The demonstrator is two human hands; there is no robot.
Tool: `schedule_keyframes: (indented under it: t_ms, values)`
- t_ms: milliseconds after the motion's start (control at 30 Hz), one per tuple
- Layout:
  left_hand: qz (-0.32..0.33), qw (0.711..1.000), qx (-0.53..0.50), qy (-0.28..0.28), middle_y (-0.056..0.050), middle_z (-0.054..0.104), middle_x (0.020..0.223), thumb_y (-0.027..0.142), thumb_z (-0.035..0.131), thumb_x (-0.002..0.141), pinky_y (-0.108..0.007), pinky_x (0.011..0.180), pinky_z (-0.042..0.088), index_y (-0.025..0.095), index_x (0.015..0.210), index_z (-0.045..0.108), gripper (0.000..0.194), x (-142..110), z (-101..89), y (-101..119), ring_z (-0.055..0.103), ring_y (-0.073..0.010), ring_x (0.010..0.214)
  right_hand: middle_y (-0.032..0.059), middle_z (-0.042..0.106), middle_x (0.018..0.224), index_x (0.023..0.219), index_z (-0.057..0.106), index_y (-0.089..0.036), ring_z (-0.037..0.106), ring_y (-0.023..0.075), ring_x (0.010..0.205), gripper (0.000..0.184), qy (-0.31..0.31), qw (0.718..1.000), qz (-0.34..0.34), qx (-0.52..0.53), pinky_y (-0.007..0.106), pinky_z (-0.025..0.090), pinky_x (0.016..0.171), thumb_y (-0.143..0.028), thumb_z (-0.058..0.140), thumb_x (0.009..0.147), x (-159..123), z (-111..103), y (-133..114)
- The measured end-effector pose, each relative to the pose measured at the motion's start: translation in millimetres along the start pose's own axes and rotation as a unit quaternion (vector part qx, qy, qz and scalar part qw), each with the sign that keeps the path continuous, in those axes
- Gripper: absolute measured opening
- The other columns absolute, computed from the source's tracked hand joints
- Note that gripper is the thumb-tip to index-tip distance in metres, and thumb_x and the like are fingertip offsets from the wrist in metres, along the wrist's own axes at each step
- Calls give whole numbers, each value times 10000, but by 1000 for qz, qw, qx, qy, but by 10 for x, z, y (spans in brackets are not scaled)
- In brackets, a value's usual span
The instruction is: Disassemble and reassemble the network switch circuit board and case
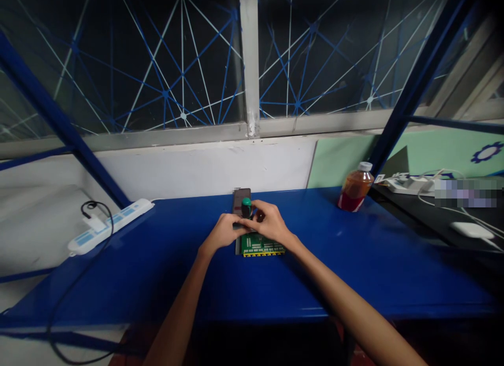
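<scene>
A green circuit board (258,243) with a yellow-marked front edge lies on the blue table, partly under my hands. Upright above its far left part stands a screwdriver (246,207), its dark handle topped in green; its tip is hidden. My right hand (270,221) is closed, fingers curled at the handle's right side and thumb reaching left below it. From the left, my left hand (226,230) meets it with fingers pressed together under the handle; what they pinch is hidden. Behind and beside the board lies a long, flat, dark grey piece (241,195).
A white power strip (126,219) with a plugged-in black cable (74,279) sits at the left. A drink bottle (356,188) stands at the back right. Beyond it, a black surface (423,219) carries white cables and a white adapter (471,230). Blue posts flank the table.
</scene>
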State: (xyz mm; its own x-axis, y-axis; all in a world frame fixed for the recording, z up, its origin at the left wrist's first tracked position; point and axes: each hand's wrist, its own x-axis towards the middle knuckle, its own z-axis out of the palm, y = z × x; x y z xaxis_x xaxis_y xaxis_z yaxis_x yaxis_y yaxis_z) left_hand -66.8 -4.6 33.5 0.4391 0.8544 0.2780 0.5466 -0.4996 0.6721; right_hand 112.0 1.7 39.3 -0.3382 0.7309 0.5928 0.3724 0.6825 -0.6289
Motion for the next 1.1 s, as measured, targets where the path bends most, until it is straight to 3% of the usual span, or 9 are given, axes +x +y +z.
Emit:
schedule_keyframes:
  t_ms: [333, 500, 700, 933, 1100]
  values:
    - [30, 999, 3, -25, -39, 720, 830, 243, 572, 828, -276, 760, 470, 146, 819, 735, 190, 14, -12, 21, 651, -213, 828, 25, 648, 765, 1065, 584, -178, 608, 167, 699, 311, -22, 1000, 3, 21, 271, 462, 606, -250, 617, 764, -9, -22, -28]
    - [17, 1000, 3, -7, -37, 722, 818, 284, 628, 798, -274, 769, 468, 144, 827, 731, 176, -4, -21, 14, 648, -202, 807, 24, 636, 775, 1049, 588, -182, 589, 154, 676, 310, -9, 1000, 5, 4, 256, 440, 588, -315, 641, 774, -6, 2, -11]
    - [5, 1000, -2, 0, -45, 733, 866, 252, 670, 757, -259, 739, 472, 131, 808, 731, 144, -3, -24, -28, 654, -202, 803, 16, 592, 750, 882, 586, -179, 547, 141, 653, 275, 6, 999, -23, -39, 254, 414, 570, -426, 645, 777, 0, 13, -32]
    - [33, 999, -6, -22, -43, 728, 894, 223, 581, 828, -267, 762, 470, 155, 884, 741, 182, 7, -22, -11, 657, -203, 836, 25, 605, 798, 1014, 558, -173, 556, 147, 688, 247, -15, 1000, -17, -6, 254, 418, 587, -262, 605, 789, -11, 2, -26]
    - [28, 999, -2, -18, -49, 726, 870, 251, 595, 825, -272, 759, 470, 142, 836, 733, 176, 1, -17, -10, 657, -206, 838, 9, 569, 773, 879, 541, -187, 521, 131, 661, 160, -5, 999, -26, -28, 245, 387, 573, -294, 623, 792, -5, 13, -19]
